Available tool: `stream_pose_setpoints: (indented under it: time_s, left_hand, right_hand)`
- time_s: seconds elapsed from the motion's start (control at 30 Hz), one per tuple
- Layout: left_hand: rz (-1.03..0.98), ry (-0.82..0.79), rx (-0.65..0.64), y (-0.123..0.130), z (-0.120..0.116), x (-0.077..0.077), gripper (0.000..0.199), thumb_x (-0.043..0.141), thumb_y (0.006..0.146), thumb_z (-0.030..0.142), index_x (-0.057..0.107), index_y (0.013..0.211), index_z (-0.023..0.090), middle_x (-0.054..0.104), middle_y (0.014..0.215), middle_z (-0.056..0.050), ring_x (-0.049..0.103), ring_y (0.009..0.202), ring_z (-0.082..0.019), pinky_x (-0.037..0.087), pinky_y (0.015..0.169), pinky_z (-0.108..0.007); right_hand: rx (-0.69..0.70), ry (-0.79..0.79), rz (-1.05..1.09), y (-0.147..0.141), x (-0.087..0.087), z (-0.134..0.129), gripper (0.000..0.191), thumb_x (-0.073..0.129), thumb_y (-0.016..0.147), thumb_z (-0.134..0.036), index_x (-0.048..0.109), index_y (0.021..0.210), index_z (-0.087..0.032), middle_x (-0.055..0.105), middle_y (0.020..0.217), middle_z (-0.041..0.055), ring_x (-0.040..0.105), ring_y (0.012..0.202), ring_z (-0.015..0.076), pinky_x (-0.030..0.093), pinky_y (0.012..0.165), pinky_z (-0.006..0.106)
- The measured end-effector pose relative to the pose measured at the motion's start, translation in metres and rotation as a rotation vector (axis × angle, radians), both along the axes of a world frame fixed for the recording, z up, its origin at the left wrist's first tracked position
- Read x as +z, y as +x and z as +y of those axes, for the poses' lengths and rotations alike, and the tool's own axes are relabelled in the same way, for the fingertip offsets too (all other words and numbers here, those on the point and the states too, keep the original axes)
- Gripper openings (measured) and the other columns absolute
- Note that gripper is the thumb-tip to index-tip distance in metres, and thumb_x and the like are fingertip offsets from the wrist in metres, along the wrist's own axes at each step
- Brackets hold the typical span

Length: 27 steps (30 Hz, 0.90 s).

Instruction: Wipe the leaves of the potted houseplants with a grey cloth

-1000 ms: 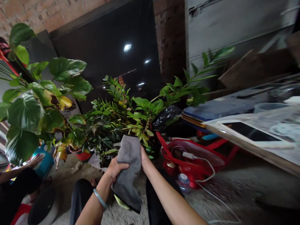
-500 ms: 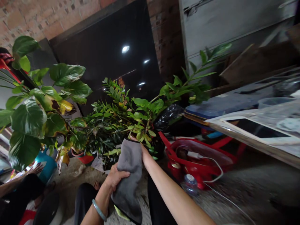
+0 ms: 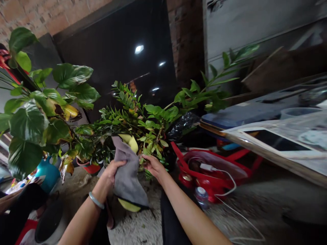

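A grey cloth [image 3: 129, 178] with a yellow-green underside hangs from my left hand [image 3: 112, 173], its thumb lying over the grey face. A pale bangle circles that wrist. My right hand [image 3: 154, 167] is just right of the cloth, at the lower leaves of a green potted plant [image 3: 153, 131]; its thumb and fingers come together near a stem, and what they hold, if anything, is too small to make out.
Broad-leaved foliage [image 3: 29, 122] fills the left, above a blue-green vase [image 3: 47, 175]. On the right are a red bag [image 3: 217, 170] with a white cable, a bottle [image 3: 201, 197] and a cluttered table [image 3: 276, 156]. Another person's dark-clothed leg [image 3: 25, 204] is at lower left.
My left hand has carried the cloth left, exposing more of its yellow-green side. My right hand, earlier partly hidden behind the cloth, now shows beside it.
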<state>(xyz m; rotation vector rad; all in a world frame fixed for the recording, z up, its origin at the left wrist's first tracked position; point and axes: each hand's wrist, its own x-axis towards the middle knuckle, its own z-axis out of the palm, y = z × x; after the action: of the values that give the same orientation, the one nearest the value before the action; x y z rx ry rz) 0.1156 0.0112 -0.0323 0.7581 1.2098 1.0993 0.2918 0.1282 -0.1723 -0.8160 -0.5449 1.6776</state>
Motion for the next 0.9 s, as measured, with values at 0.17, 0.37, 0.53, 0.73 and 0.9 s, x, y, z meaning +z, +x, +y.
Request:
stream_pose_setpoints:
  time_s: [0.17, 0.37, 0.53, 0.73, 0.9]
  left_hand:
    - [0.069, -0.002, -0.111, -0.008, -0.016, 0.004, 0.052, 0.095, 0.048, 0.029, 0.077, 0.094, 0.012, 0.079, 0.079, -0.009, 0.073, 0.074, -0.028, 0.058, 0.080, -0.041]
    - [0.053, 0.342, 0.117, -0.007, 0.031, 0.059, 0.062, 0.094, 0.048, 0.030, 0.075, 0.105, 0.015, 0.079, 0.091, -0.007, 0.072, 0.088, -0.027, 0.056, 0.087, -0.039]
    - [0.115, 0.028, 0.079, 0.000, 0.018, 0.002, 0.045, 0.085, 0.049, 0.022, 0.075, 0.092, 0.018, 0.076, 0.078, -0.006, 0.070, 0.079, -0.029, 0.058, 0.079, -0.043]
    - [0.103, 0.198, -0.136, -0.009, -0.023, 0.027, 0.050, 0.087, 0.053, 0.025, 0.077, 0.101, 0.017, 0.077, 0.087, -0.006, 0.070, 0.081, -0.027, 0.057, 0.078, -0.039]
    - [0.038, 0.393, 0.180, -0.008, 0.026, 0.058, 0.059, 0.090, 0.056, 0.041, 0.074, 0.106, 0.013, 0.078, 0.098, -0.009, 0.071, 0.091, -0.028, 0.057, 0.084, -0.037]
  right_hand:
    - [0.011, -0.021, 0.026, 0.008, 0.000, -0.005, 0.018, 0.083, 0.065, -0.017, 0.068, 0.076, -0.020, 0.073, 0.061, -0.0009, 0.064, 0.048, 0.0140, 0.048, 0.043, 0.022]
    - [0.033, -0.006, 0.038, 0.011, 0.009, -0.006, 0.015, 0.081, 0.069, -0.014, 0.071, 0.078, -0.020, 0.077, 0.070, 0.0025, 0.069, 0.056, 0.0149, 0.050, 0.047, 0.022]
    - [0.038, -0.014, 0.009, 0.013, 0.007, -0.009, 0.015, 0.082, 0.067, -0.017, 0.070, 0.074, -0.020, 0.074, 0.062, 0.0023, 0.065, 0.050, 0.0161, 0.046, 0.043, 0.024]
    - [0.013, -0.011, 0.003, 0.021, 0.004, -0.012, 0.018, 0.083, 0.065, -0.016, 0.072, 0.077, -0.021, 0.076, 0.067, 0.0018, 0.065, 0.051, 0.0144, 0.048, 0.045, 0.022]
    - [0.023, -0.047, -0.001, 0.017, 0.010, -0.014, 0.023, 0.083, 0.066, -0.011, 0.072, 0.085, -0.021, 0.078, 0.071, 0.0039, 0.067, 0.052, 0.0155, 0.048, 0.043, 0.022]
